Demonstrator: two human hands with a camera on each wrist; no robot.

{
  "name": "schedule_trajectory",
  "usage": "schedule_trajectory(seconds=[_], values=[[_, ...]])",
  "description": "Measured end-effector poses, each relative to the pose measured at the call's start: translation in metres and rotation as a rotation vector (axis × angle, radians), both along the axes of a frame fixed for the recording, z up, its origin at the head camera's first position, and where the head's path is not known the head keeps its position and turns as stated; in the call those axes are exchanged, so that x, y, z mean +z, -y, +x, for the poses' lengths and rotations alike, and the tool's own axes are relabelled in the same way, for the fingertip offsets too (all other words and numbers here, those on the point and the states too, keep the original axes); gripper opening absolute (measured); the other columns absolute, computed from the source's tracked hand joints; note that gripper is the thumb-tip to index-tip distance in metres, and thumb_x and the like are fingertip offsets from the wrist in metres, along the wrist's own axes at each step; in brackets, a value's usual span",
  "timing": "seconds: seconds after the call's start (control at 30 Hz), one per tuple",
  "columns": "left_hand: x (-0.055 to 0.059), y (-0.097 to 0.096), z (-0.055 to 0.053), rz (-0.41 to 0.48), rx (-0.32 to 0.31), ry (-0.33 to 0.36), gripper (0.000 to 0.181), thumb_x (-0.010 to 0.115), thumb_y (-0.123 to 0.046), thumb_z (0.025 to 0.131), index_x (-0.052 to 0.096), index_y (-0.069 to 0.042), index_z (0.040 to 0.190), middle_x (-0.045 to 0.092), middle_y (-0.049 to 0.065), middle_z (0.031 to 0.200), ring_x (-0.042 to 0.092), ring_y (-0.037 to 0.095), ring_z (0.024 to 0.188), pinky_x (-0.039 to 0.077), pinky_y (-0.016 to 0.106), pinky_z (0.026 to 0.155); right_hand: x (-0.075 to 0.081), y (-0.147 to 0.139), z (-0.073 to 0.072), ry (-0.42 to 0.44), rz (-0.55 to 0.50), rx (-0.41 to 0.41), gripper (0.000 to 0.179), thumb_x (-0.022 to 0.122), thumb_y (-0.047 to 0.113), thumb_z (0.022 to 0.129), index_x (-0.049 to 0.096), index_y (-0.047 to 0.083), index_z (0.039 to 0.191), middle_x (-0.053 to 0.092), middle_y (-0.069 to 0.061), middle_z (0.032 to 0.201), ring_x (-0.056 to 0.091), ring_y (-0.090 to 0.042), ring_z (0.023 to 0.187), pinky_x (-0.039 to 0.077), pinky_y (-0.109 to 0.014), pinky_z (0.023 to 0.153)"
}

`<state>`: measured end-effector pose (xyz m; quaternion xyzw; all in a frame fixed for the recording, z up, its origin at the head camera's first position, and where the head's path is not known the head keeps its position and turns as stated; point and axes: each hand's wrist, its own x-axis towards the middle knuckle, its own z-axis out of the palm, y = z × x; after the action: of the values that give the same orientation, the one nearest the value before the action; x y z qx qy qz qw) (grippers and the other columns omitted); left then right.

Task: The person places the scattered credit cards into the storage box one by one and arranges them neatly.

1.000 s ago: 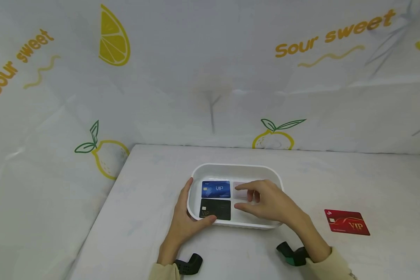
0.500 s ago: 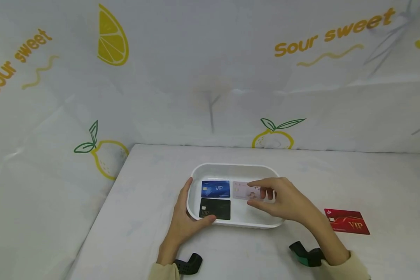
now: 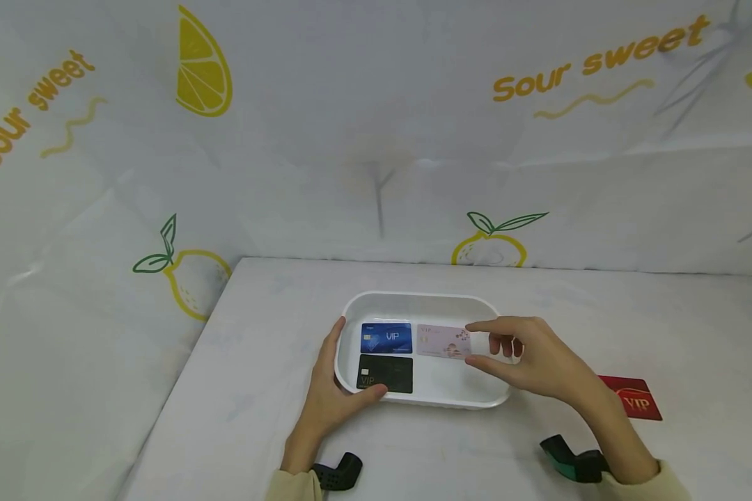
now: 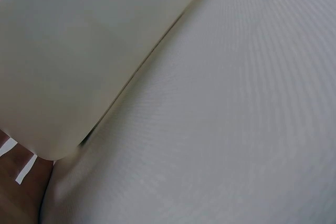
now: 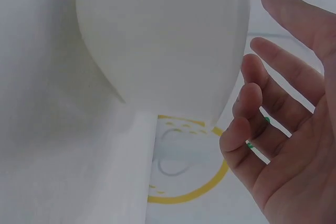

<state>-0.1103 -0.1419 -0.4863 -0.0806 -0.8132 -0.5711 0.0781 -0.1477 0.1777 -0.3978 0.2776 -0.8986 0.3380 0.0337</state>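
Observation:
A white tray point(image 3: 457, 394) lies on the table, its left end held by my left hand point(image 3: 332, 396), with the thumb over the near rim and fingers along the side. Inside it, a blue VIP card point(image 3: 386, 339) lies above a black VIP card point(image 3: 385, 374). To the right of the blue one is a pink VIP card point(image 3: 440, 342). My right hand point(image 3: 533, 355) hovers over the tray's right end, thumb and index finger spread apart at the pink card's right edge, nothing between them. In the right wrist view, that hand's other fingers point(image 5: 249, 95) are bent beside the tray wall.
A red VIP card point(image 3: 638, 400) lies on the white table point(image 3: 257, 348) to the right of the tray, partly covered by my right forearm. Black wrist devices point(image 3: 338, 473) are worn on both wrists. A lemon-printed sheet point(image 3: 376, 139) hangs behind the table.
My right hand has drawn back to the right across the tray, uncovering the pink card, which stays in place. Its forearm now overlaps the red card. The left hand and tray have not moved.

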Motion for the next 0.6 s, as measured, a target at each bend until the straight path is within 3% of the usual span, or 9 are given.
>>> schedule_trajectory(seconds=[0.6], values=[[-0.001,0.0,0.0,-0.005,0.004,-0.003,0.122,0.093,-0.036,0.065,0.022,-0.029,0.163,0.035,0.008,0.166,0.043,0.03,0.147,0.039,0.059,0.114,-0.013,-0.037,0.007,-0.08,-0.07,-0.014,0.041,0.09,0.015,0.076,0.077,0.017,0.115,0.054,0.018,0.076,0.052,-0.003,0.07,0.044,-0.019,0.064]])
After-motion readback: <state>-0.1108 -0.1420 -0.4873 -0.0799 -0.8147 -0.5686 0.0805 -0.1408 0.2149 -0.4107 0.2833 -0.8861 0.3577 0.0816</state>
